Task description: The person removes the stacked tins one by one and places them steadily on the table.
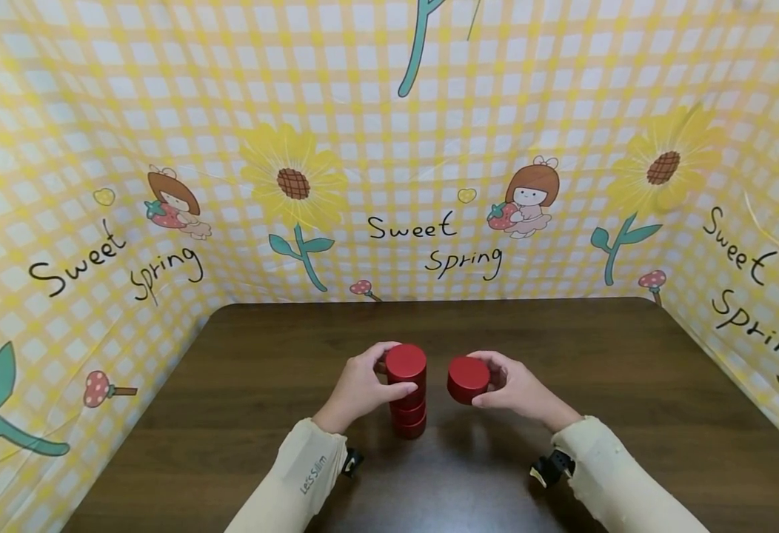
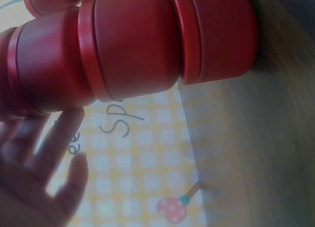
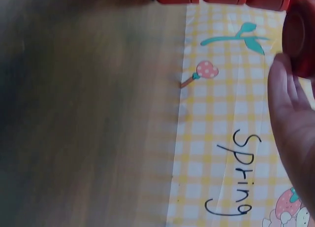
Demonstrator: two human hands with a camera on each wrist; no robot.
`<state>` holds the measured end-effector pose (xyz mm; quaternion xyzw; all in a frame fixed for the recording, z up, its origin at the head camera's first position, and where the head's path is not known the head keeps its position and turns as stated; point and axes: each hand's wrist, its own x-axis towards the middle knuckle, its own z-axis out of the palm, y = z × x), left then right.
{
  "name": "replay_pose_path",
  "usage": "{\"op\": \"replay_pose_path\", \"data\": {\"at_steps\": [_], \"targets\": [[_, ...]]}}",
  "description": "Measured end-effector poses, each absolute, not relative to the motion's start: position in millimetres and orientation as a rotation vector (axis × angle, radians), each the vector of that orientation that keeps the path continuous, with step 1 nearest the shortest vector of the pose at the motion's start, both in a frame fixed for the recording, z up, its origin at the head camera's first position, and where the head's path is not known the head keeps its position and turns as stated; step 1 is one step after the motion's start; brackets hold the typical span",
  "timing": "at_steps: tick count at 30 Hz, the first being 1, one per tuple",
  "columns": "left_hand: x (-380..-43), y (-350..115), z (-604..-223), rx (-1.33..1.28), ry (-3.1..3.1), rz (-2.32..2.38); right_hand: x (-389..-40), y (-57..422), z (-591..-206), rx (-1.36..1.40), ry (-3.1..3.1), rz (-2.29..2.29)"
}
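Note:
A column of several red round tins [image 1: 409,409] stands upright on the table, one on top of another. My left hand [image 1: 360,385] holds it near the top, thumb across the near side and fingers round the far side. Seen from the left wrist, the stacked tins [image 2: 135,45] show lid seams and rounded lower edges, with fingertips right at an upper one. To the right of the column, my right hand [image 1: 519,385] grips a single red tin [image 1: 468,377] by its right side, raised at about the height of the column's top. The right wrist view shows this tin's underside [image 3: 295,35].
The dark wood table [image 1: 263,348] has rounded far corners. A yellow checked cloth [image 1: 409,163] printed with flowers and lettering hangs behind it and along both sides. Black straps with small devices [image 1: 552,468] sit at both wrists.

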<state>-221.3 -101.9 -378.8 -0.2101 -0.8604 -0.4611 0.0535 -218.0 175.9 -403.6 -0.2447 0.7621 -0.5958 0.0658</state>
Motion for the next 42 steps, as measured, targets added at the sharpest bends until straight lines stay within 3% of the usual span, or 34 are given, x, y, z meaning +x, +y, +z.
{"op": "replay_pose_path", "data": {"at_steps": [42], "targets": [[-222.4, -103.1, -379.9, -0.664, -2.608, -1.419, -239.9, 212.4, -418.1, -0.801, 2.219, -1.523]]}}
